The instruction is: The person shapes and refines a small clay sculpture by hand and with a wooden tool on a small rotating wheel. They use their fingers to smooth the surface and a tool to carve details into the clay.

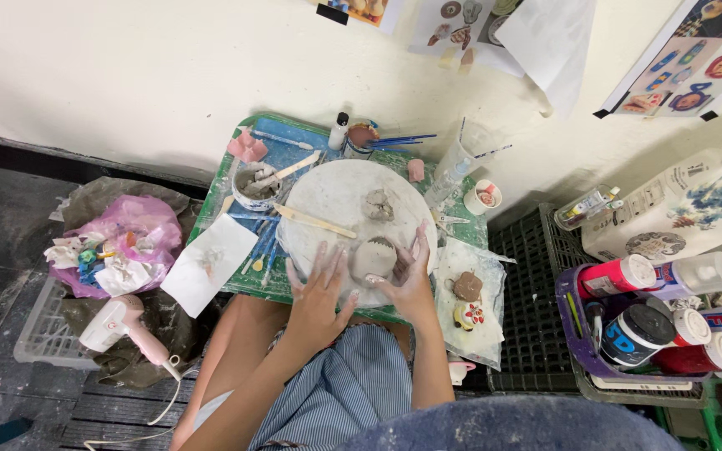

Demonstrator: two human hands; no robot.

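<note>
Resting flat and wide, fingers spread, on the near edge of the round white board (336,196): left hand (319,288), holding nothing. Cupping the right side of a small rounded grey clay piece (374,257) near the board's front edge: right hand (411,280), grip loosely curved against the clay, not closed around it. Farther back on the board, a second clay lump (378,205) and a wooden stick (315,220). Beneath, a green table (219,190); left of it, a pink hair dryer (123,326) on the floor; right, paint bottles in a purple basket (574,330).
</note>
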